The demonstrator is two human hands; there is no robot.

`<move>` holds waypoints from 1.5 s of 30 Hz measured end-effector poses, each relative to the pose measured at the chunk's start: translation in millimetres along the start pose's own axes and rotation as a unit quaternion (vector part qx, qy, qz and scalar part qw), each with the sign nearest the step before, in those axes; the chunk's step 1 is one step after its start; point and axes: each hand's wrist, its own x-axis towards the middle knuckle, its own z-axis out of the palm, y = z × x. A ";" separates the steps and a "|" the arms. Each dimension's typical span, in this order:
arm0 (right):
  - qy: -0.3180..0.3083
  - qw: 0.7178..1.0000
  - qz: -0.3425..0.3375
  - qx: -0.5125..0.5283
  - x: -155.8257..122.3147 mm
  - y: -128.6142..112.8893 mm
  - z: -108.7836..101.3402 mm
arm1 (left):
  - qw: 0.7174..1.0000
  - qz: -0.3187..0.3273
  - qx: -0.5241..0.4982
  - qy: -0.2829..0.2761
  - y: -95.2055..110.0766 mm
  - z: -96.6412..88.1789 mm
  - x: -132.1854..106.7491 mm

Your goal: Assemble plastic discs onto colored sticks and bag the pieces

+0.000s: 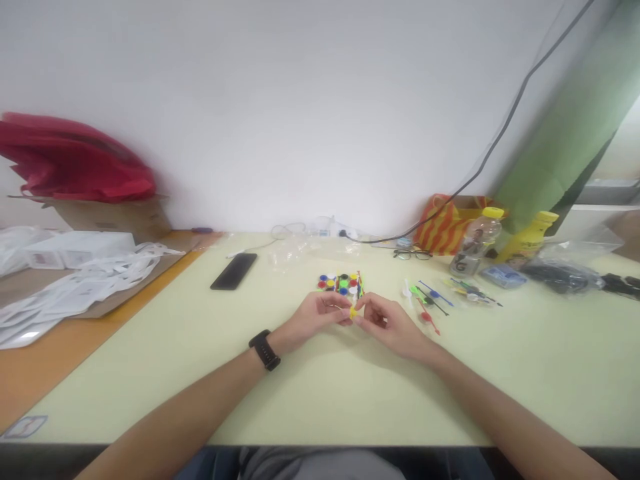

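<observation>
Between the fingertips of both hands is a small yellow plastic piece (353,313), too small to make out its kind. My left hand (320,316), with a black watch (265,350) on its wrist, pinches it from the left. From the right my right hand (389,323) pinches it with thumb and index finger. Just beyond the fingers stands a cluster of round coloured pieces (343,283) in red, blue, green, yellow and white, partly hidden by the hands. To the right lie several thin coloured plastic pieces with discs, among them a red one (427,317) and a blue one (436,293).
A black phone (234,271) lies left on the pale table (280,400). Glasses (413,255), a clear bottle (475,243), a yellow bottle (529,239) and a striped bag (433,227) stand at the back right. White packaging (95,287) and a cardboard box (115,219) fill the left.
</observation>
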 end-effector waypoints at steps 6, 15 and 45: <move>0.054 0.995 0.032 0.077 0.9 -2.7 -3.7 | 1.000 0.021 0.009 0.016 -6.7 -4.8 3.5; -0.131 0.979 0.075 0.139 -1.4 -3.2 -14.5 | 0.998 0.032 0.010 0.044 -6.3 -6.6 5.4; -0.044 0.999 0.030 -0.008 0.4 -1.9 -12.6 | 0.999 0.023 0.012 0.033 -3.1 -3.7 3.3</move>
